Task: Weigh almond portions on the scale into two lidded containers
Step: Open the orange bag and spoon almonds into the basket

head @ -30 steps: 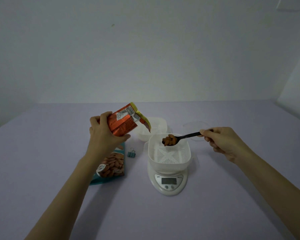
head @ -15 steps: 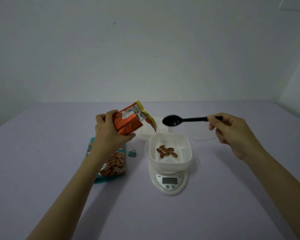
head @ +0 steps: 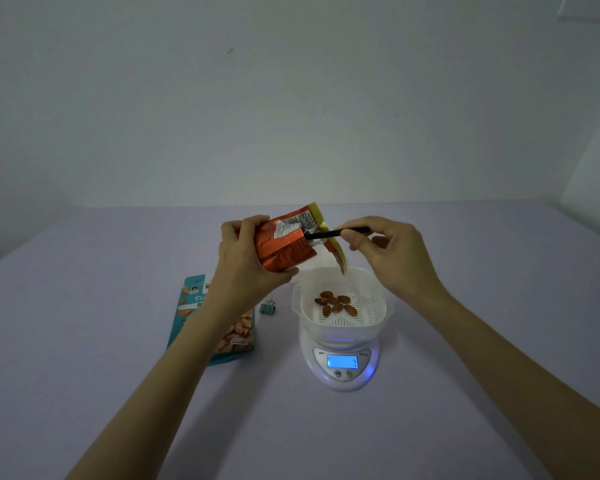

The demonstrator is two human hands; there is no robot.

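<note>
Over the scale: almond bag tilted, spoon entered at its mouth.
Orange foil almond bag is gripped by the left hand, fingers curled round it, mouth angled toward the white perforated container, seemingly to ease scooping. Black spoon is pinched at its handle by the right hand. A few almonds are held in the container on the lit scale. Teal almond pouch and binder clip are laid aside on the tabletop.

Almonds in white container, on scale
</note>
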